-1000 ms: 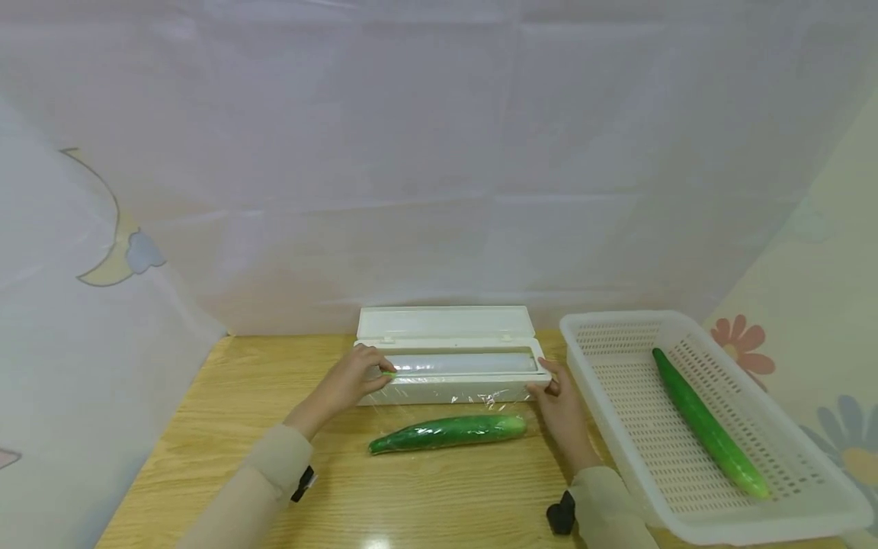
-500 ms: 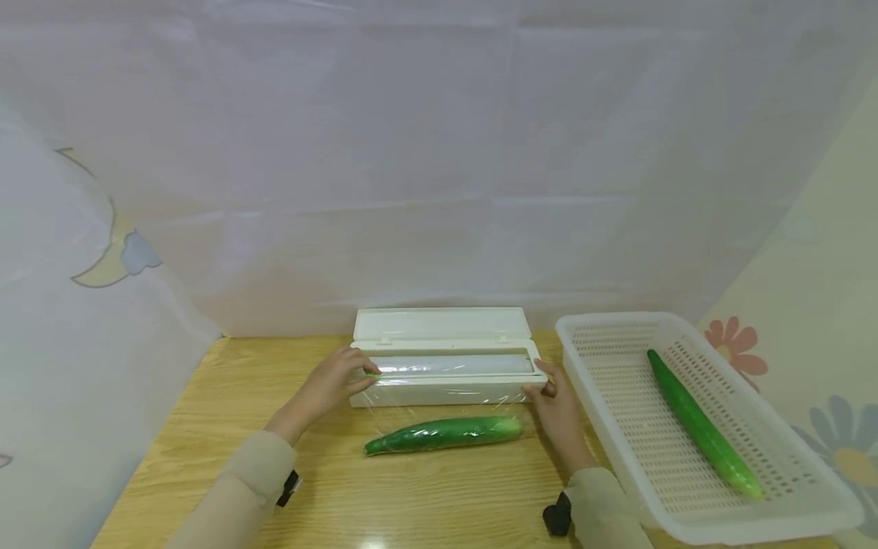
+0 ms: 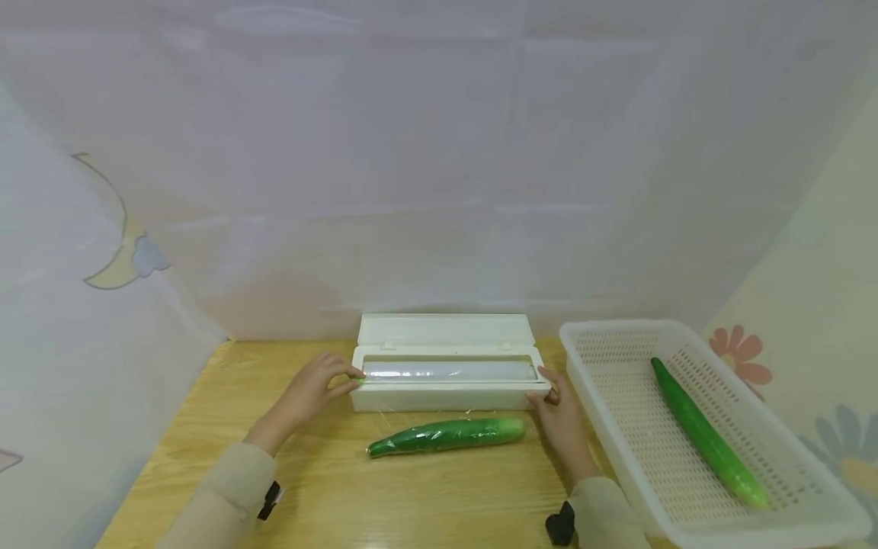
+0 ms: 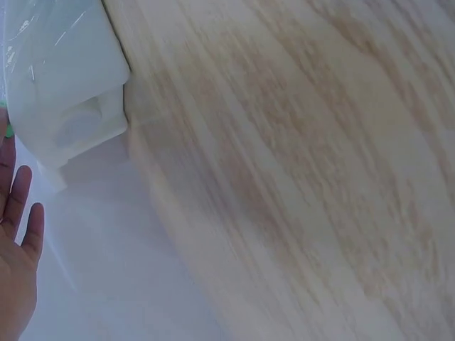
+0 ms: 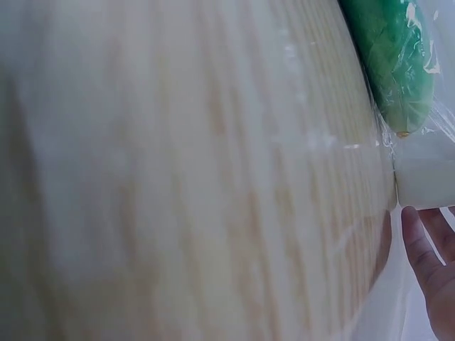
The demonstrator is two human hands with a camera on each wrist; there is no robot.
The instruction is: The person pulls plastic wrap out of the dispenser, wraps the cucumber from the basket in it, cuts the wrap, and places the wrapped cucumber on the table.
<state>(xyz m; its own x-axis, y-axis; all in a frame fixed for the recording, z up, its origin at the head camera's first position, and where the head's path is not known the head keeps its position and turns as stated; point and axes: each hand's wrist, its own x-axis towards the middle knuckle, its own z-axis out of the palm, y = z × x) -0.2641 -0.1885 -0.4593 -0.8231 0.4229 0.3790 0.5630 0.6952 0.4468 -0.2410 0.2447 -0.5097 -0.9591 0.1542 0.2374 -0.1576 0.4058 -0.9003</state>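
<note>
A white plastic-wrap dispenser box (image 3: 439,399) stands at the back of the table, lid raised, with a roll of clear film (image 3: 449,370) inside. At its left front corner my left hand (image 3: 310,393) pinches a small green slider (image 3: 360,380), part of which shows in the left wrist view. My right hand (image 3: 564,423) grips the box's right end, thumb on the front face. In front of the box lies a cucumber (image 3: 446,436) under clear film, glossy and wrinkled; its pale end (image 5: 409,99) appears in the right wrist view beside the right hand (image 5: 435,273).
To the right stands a white perforated plastic basket (image 3: 620,435) with a second cucumber (image 3: 706,427) in it. The wooden table (image 3: 411,507) ends at a pale cloth backdrop (image 3: 439,191) behind the box.
My left hand has slid left along the box's front edge with the green slider, to the left corner. The film in front of the box hangs lower. My right hand keeps its place.
</note>
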